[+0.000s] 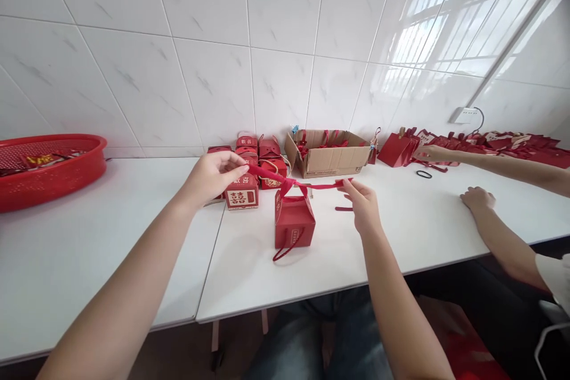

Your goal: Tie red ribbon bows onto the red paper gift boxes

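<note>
A small red gift box [295,218] with a peaked top stands upright on the white table in front of me. A red ribbon [269,173] is looped at its top, crossed in the middle and stretched out to both sides. My left hand [217,175] pinches the ribbon's left end above the table. Between the thumb and fingers of my right hand [361,200] is the ribbon's right end, held a little lower. A dark red cord handle [285,255] hangs from the box's front and lies on the table.
Red printed gift boxes [243,191] stand behind my left hand. A cardboard box [336,160] with red ribbons sits by the wall. A red plastic basket [66,175] is at left. Right, a co-worker's hand [431,153] reaches red bags [396,147]; a black ring [423,174] lies nearby.
</note>
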Tool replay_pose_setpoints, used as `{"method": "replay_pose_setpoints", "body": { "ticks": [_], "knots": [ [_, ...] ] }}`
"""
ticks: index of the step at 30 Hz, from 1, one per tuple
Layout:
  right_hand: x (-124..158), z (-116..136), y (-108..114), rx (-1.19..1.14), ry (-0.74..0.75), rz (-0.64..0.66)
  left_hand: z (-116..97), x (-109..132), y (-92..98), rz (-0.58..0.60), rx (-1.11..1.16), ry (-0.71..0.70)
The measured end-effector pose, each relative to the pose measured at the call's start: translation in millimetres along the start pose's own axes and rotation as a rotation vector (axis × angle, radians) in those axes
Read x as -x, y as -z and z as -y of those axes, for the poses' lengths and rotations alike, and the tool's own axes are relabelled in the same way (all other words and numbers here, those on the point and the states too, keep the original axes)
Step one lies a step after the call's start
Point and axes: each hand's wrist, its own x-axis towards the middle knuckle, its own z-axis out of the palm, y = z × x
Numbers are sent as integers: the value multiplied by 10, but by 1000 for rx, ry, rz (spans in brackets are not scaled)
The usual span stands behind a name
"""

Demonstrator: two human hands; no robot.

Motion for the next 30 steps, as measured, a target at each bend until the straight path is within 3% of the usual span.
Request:
{"method": "replay_pose_setpoints", "body": {
  "ticks": [2, 5, 8, 10, 15, 24, 30],
  "knots": [
    [-4, -227, 235, 34, -31, -74, 229, 87, 150, -14, 38, 72],
    [27, -583, 574, 90, -136, -313, 658, 205, 300, -77, -16, 212],
    [133, -833, 770, 113, -177, -352, 1001, 315, 309, -11, -44, 307],
    [210, -901, 799, 121, -173, -341, 1088, 381, 268, -9, -46, 314],
    [235, -829, 759, 108, -158, -323, 935, 457, 241, 11, -19, 251],
    [53, -491, 801, 94, -104, -315, 764, 463, 293, -60, -16, 211],
    [-124, -315, 813, 236, -44, -199, 729, 511, 263, -13, -118, 233]
  ]
}}
